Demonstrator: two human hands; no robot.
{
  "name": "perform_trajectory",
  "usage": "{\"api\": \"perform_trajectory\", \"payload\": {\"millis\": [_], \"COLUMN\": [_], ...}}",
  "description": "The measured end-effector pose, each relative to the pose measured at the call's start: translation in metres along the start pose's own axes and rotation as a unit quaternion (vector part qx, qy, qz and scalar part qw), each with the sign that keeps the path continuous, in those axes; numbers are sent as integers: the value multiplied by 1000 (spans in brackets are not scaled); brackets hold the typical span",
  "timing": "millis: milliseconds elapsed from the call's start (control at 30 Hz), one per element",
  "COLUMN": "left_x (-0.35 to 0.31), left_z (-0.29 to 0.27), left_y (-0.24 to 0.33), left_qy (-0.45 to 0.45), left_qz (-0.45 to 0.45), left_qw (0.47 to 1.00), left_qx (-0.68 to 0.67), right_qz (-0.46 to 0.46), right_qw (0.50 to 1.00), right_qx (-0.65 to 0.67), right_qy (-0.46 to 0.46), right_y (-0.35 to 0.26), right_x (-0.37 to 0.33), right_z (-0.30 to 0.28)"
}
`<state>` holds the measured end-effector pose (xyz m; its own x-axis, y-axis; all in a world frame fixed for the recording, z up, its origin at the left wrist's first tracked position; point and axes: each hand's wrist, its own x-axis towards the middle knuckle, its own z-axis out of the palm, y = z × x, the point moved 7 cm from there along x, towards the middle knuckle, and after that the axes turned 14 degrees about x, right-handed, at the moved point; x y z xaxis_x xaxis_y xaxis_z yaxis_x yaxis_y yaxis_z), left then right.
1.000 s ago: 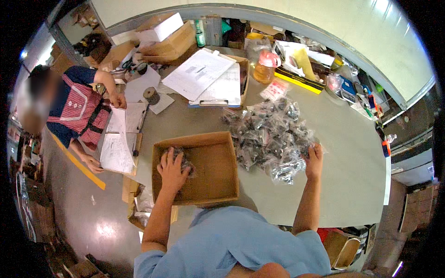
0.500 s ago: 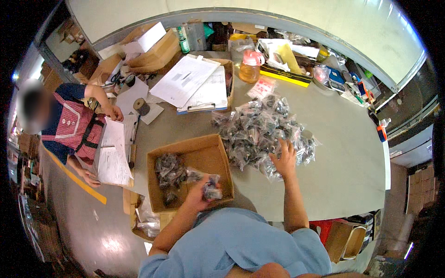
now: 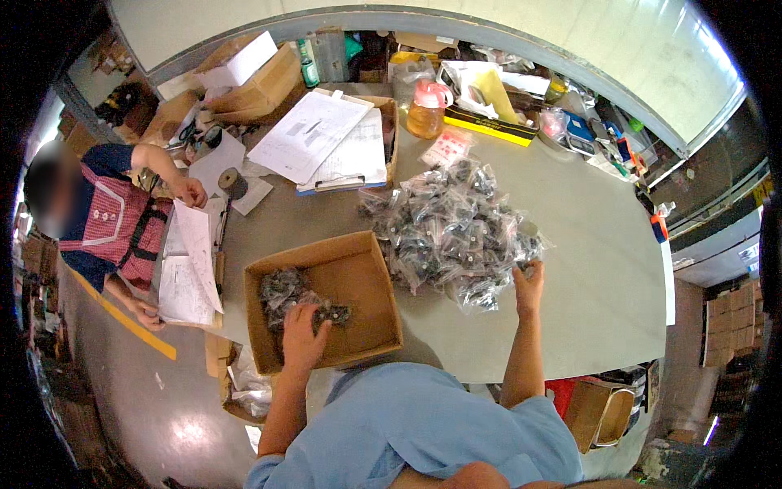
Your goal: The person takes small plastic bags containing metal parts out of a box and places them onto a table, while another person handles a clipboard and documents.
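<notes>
Inside the cardboard box (image 3: 384,326) in front of me, my left hand (image 3: 303,336) reaches over several small clear bags of dark parts (image 3: 281,287). Its thumb stands apart from the fingers, and some bags lie just beyond the fingertips. A large heap of similar bags (image 3: 444,232) covers the table right of the box. At the heap's near right edge, my right hand (image 3: 529,287) has its thumb and fingers about a small clear plastic bag (image 3: 525,254). The fingertips are partly hidden among the bags.
At the left a person in a checked apron (image 3: 114,216) handles papers (image 3: 187,277). Clipboards with sheets (image 3: 342,155), a pink-lidded jug (image 3: 427,110) and a yellow-black box (image 3: 493,126) stand behind the heap. A spool (image 3: 233,183) stands left of the clipboards.
My left hand has moved left and deeper into the box, and the bag it held now lies with the others. My right hand has shifted right, closing at the heap's edge.
</notes>
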<state>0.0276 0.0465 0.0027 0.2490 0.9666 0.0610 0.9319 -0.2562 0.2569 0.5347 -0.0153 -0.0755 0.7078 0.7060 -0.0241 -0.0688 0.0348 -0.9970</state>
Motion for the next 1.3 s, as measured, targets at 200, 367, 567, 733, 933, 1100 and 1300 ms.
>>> {"api": "perform_trajectory", "payload": {"millis": [200, 367, 567, 733, 933, 1100, 1300], "left_x": [15, 12, -13, -29, 2, 5, 11], "left_z": [4, 9, 54, 77, 36, -6, -12], "left_y": [66, 117, 157, 135, 19, 5, 55], "left_qy": [-6, -69, -332, -406, -194, 1, 22], "left_qz": [103, 168, -162, -177, -169, -41, 40], "left_qw": [991, 954, 578, 319, 785, 998, 991], "left_qx": [-84, -239, -728, -838, -564, -56, -124], "right_qz": [-154, -169, -45, -226, -66, -133, -110], "right_qw": [922, 949, 956, 864, 887, 906, 948], "right_qx": [-328, -255, 120, -113, -457, -395, -291], "right_qy": [-136, -71, -264, -436, -20, -71, -70], "right_y": [-4, -50, -84, -111, 2, 36, 27], "right_x": [-32, -56, -141, -171, -75, -92, -127], "right_z": [43, 39, 111, 175, 77, 62, 48]}}
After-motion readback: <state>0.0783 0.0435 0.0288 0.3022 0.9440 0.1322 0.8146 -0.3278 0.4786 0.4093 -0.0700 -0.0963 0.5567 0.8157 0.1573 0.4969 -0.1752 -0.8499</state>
